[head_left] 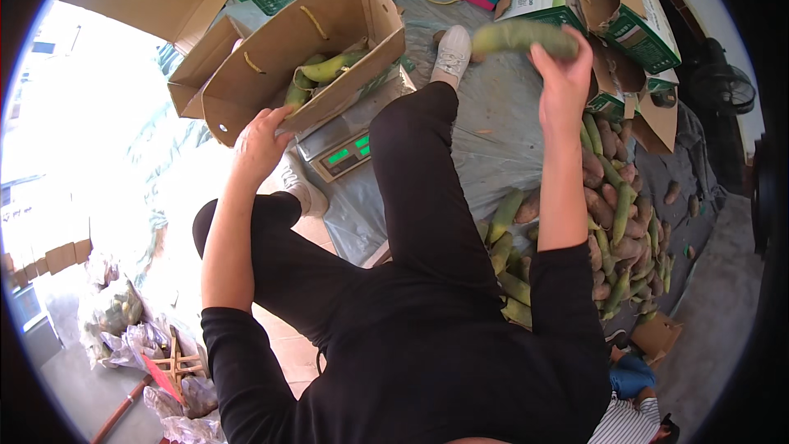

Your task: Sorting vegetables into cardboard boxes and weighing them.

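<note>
My right hand (565, 74) is raised at the upper right, its fingers wrapped round one end of a long green radish (514, 35). The radish lies nearly level above the plastic sheet and is slightly blurred. At the upper left, my left hand (259, 148) grips the near rim of an open cardboard box (341, 90). Inside that box lie a few green radishes (331, 67); its lower part is partly hidden by the wall. The box rests on a digital scale (344, 156) with a lit green display.
A pile of green radishes (622, 214) and brownish sweet potatoes (602, 212) spreads at my right. More cartons (645, 37) stand at the upper right, near a black fan (723, 89). Plastic bags (119, 308) sit lower left. Another person (629, 419) is at the lower right.
</note>
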`<state>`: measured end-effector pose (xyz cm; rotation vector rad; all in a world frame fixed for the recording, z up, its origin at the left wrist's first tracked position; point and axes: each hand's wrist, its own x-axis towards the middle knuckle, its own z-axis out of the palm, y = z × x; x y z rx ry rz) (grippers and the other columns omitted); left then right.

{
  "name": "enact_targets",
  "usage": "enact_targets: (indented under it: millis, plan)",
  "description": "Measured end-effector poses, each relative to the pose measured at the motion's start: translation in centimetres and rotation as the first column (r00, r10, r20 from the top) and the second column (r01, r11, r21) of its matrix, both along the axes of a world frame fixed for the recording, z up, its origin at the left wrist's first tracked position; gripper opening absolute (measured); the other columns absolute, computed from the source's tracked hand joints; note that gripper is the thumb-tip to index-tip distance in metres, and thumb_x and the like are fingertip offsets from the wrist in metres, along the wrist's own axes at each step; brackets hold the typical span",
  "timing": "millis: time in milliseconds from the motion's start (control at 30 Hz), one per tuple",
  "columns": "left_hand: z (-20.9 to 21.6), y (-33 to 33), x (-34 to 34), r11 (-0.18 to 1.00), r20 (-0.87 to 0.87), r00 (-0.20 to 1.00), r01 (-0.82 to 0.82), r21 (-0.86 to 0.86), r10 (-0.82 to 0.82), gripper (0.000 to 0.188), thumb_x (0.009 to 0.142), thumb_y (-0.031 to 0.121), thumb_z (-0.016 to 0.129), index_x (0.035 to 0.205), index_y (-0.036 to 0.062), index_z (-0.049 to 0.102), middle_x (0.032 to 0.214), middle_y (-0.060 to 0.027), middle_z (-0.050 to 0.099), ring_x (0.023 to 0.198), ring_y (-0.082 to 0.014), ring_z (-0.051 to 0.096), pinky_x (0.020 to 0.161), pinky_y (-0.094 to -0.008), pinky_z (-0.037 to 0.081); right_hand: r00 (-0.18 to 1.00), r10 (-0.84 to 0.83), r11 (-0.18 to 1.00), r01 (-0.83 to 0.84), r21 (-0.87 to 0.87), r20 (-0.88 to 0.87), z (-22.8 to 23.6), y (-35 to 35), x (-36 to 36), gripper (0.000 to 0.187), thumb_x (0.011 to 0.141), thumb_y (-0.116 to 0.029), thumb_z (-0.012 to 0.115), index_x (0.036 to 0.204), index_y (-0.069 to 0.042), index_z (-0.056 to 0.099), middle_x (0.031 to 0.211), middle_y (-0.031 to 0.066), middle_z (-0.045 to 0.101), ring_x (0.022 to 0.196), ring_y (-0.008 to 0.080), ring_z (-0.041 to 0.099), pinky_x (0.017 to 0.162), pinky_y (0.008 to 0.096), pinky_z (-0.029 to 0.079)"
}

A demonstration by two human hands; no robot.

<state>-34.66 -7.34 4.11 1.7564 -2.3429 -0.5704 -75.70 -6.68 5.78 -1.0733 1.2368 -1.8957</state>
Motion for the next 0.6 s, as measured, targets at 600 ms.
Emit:
enact_targets:
  millis: [600]
  plan:
    - [-0.6, -0.5, 0.7, 0.997, 0.033, 0.997, 0.072, -0.027, -0.071, 0.037, 0.075, 0.01, 0.066, 0.111, 0.0058, 0.058, 0.104, -0.0144, 0.059, 0.097, -0.0343, 0.057, 0.083, -0.039, 0.045, 0.942, 0.3, 0.871, -0.205, 0.447, -0.153, -10.2, -2.7, 3.3, 0.039, 0.076, -0.01, 0.069, 0.111, 0.001, 0.057, 0.105, 0.0141, 0.061, 0.095, 0.0216, 0.059, 0.081, 0.0321, 0.049]
